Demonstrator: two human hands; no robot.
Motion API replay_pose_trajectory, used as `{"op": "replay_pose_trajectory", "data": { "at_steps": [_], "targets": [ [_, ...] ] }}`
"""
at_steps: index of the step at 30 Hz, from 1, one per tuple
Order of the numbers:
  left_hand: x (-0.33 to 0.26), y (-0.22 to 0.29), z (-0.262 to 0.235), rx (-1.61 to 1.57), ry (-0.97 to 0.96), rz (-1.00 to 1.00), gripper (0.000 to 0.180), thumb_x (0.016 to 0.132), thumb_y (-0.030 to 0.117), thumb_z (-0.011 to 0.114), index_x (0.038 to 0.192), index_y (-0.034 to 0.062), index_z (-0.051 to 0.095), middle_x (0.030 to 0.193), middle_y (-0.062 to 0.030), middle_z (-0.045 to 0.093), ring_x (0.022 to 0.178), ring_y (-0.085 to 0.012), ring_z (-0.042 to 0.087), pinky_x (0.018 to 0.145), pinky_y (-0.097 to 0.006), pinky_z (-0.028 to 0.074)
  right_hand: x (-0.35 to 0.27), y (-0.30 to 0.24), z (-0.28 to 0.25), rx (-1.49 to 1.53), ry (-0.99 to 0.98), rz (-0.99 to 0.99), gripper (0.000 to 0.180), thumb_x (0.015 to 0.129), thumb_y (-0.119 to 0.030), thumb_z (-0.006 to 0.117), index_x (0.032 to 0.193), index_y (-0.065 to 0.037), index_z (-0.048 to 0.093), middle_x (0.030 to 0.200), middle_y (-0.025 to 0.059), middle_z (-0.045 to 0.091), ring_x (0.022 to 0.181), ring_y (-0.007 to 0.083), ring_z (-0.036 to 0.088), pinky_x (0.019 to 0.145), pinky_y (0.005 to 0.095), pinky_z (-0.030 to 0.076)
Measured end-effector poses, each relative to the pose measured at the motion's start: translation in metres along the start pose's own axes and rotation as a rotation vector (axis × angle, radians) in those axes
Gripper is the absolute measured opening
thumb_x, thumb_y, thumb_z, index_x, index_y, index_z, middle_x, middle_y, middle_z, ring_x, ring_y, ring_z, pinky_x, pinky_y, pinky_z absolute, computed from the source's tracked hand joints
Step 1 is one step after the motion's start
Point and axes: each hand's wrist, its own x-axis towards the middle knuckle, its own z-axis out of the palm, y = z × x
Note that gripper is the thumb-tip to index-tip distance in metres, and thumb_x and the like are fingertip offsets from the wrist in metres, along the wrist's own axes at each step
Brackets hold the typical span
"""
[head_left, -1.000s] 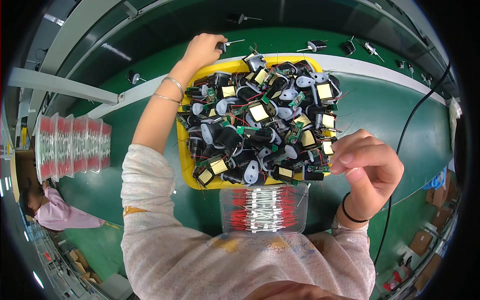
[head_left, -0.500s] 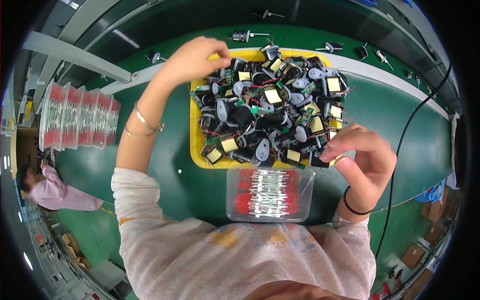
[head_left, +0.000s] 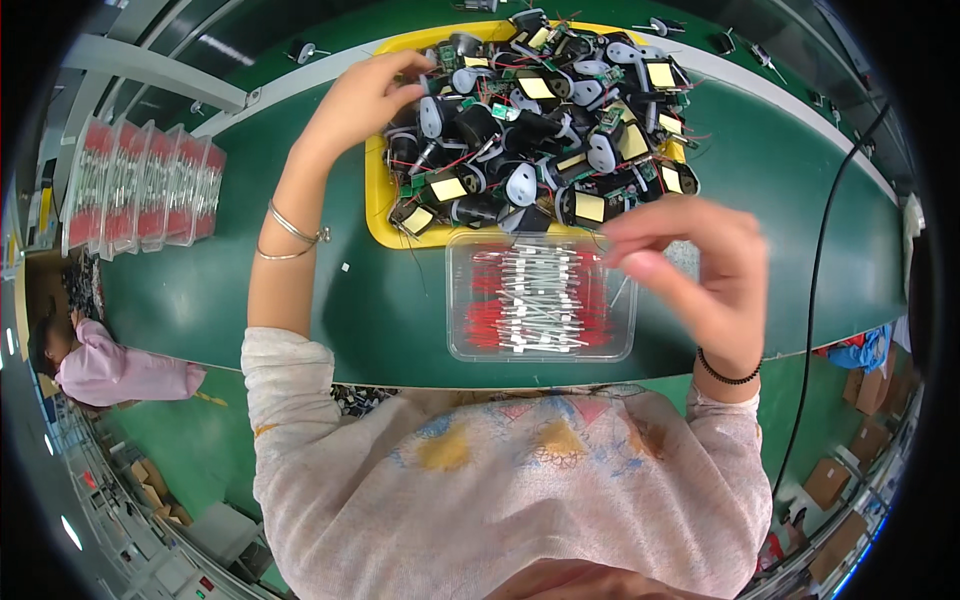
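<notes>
A yellow tray (head_left: pixel 376 205) is heaped with small black motor units (head_left: pixel 478 125) with grey end plates, green circuit boards, thin wires and cream pads. My left hand (head_left: pixel 372 98) is over the tray's far left corner, thumb and forefinger apart beside the units; whether they touch one is unclear. In front of the tray, a clear plastic box (head_left: pixel 455 335) contains thin white rods with red ends (head_left: pixel 540 300). My right hand (head_left: pixel 705 275), slightly blurred, hovers by that box's far right corner. Its fingers are curled with thumb and forefinger apart, and I see nothing held between them.
Clear boxes of similar red-ended rods (head_left: pixel 145 190) stand in a row at the left. A black cable (head_left: pixel 822 235) hangs down on the right. Loose motor units (head_left: pixel 305 50) lie beyond the pale rail. Far left, a person in pink (head_left: pixel 125 370) is at work.
My right hand has shifted from the tray's near right corner toward the clear box. My left hand stays near the tray's left side. The tray and box appear higher in view.
</notes>
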Motion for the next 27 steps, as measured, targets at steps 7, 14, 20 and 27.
{"op": "replay_pose_trajectory", "data": {
  "at_steps": [7,14,20,27],
  "targets": [
    [-0.008,-0.007,0.011,0.181,0.261,0.125,0.025,0.084,0.019,0.054,0.105,0.0055,0.057,0.081,-0.0088,0.06,0.067,-0.0162,0.053,0.065,-0.027,0.043,-0.026,0.036,0.039,-0.529,-0.371,-0.016,0.009,0.071,-0.011,0.061,0.078,-0.005,0.058,0.07,0.009,0.058,0.065,0.0291,0.058,0.057,0.0371,0.048],
    [-0.008,0.0,0.008,-0.03,0.151,-0.109,0.028,0.078,0.022,0.061,0.102,0.0064,0.057,0.07,-0.0048,0.059,0.063,-0.0136,0.052,0.06,-0.026,0.041,-0.022,0.05,0.079,-0.746,-0.393,-0.058,0.015,0.068,-0.018,0.065,0.071,-0.006,0.057,0.075,0.0054,0.056,0.074,0.0231,0.057,0.059,0.0353,0.048],
    [-0.012,0.023,-0.014,-0.02,0.359,-0.11,0.026,0.079,0.013,0.052,0.104,0.0071,0.057,0.073,-0.0008,0.058,0.065,-0.0083,0.048,0.062,-0.023,0.038,-0.013,0.034,0.065,-0.476,-0.265,-0.193,0.013,0.069,-0.009,0.063,0.078,-0.006,0.055,0.073,0.0051,0.054,0.078,0.0225,0.054,0.061,0.0338,0.046],
    [-0.03,0.087,-0.03,-0.93,0.291,0.083,0.033,0.083,0.011,0.043,0.112,0.0018,0.055,0.103,-0.0026,0.06,0.088,-0.007,0.049,0.072,-0.02,0.036,0.011,0.007,0.022,0.548,-0.338,0.259,0.012,0.08,-0.004,0.061,0.089,-0.002,0.053,0.083,0.0018,0.058,0.08,0.0073,0.056,0.069,0.0225,0.045]
  ]
}}
